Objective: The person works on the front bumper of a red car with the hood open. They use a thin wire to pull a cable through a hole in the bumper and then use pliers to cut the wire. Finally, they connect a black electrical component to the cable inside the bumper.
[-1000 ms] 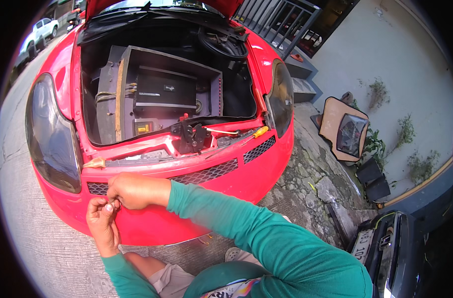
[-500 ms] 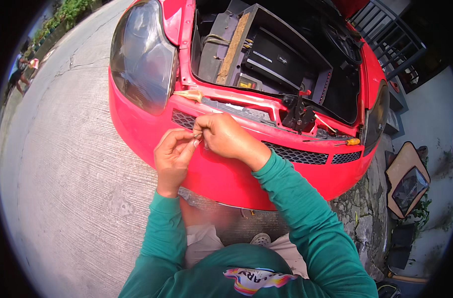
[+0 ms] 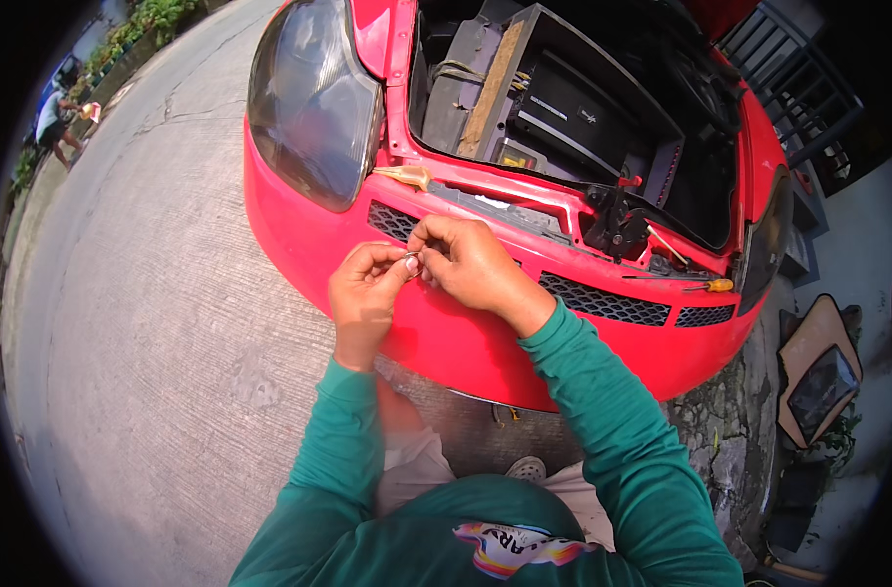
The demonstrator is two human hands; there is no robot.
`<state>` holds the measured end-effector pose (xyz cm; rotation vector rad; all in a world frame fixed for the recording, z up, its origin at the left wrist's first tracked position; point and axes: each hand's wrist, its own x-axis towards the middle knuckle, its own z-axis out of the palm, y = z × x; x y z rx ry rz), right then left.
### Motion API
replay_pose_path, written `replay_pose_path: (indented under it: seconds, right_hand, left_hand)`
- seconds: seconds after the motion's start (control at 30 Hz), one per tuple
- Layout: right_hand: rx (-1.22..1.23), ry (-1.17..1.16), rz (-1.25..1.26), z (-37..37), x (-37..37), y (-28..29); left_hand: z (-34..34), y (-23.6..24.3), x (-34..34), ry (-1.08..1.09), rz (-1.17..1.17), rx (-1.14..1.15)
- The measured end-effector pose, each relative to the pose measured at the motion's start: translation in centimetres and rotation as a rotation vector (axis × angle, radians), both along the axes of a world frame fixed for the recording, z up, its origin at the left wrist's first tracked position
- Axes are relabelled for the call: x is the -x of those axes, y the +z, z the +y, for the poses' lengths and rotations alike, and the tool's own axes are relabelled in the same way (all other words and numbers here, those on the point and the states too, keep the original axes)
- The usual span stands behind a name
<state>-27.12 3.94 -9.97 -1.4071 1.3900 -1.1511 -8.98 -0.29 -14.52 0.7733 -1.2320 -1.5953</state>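
Over the red front bumper point(image 3: 456, 357) of a car, my two hands meet at the fingertips. My left hand point(image 3: 366, 298) pinches with thumb and index finger, the other fingers curled. My right hand point(image 3: 480, 274) is bent in from the other side, also pinching. Between them is a small, thin, dark piece, mostly covered by the fingers; its kind I cannot make out. Just beyond the hands is a dark mesh grille point(image 3: 395, 221). A yellowish tapered piece point(image 3: 404, 176) lies on the red panel above it.
A large headlight point(image 3: 314, 112) is at the car's left. Inside the open front compartment sits a black finned box point(image 3: 573, 108). A black latch mechanism point(image 3: 617, 227) and a yellow-handled screwdriver point(image 3: 720, 286) are along the front edge. Far left, a person point(image 3: 50, 122) stands by the road.
The car and both hands appear farther right in the picture as the view shifts. My fingertips stay together, with the right-hand fingers slightly rearranged around the small piece.
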Motion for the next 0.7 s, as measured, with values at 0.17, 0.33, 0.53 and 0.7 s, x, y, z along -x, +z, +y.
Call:
replay_pose_path:
  seconds: [0.17, 0.33, 0.53, 0.7]
  right_hand:
    - [0.021, -0.019, -0.036, 0.2, -0.2, 0.0]
    - [0.180, -0.031, 0.192, 0.3, 0.0, -0.3]
    - [0.284, 0.017, 0.321, 0.3, 0.1, -0.6]
    - [0.422, 0.075, 0.491, 1.5, 0.7, -0.4]
  left_hand:
    - [1.3, 2.6, 0.0, 0.230, -0.378, 0.555]
    - [1.8, 4.3, 0.0, 0.254, -0.543, 0.664]
    - [1.1, 3.2, -1.7, 0.116, -0.432, 0.207]
    - [1.3, 2.5, -1.5, 0.052, -0.134, -0.151]
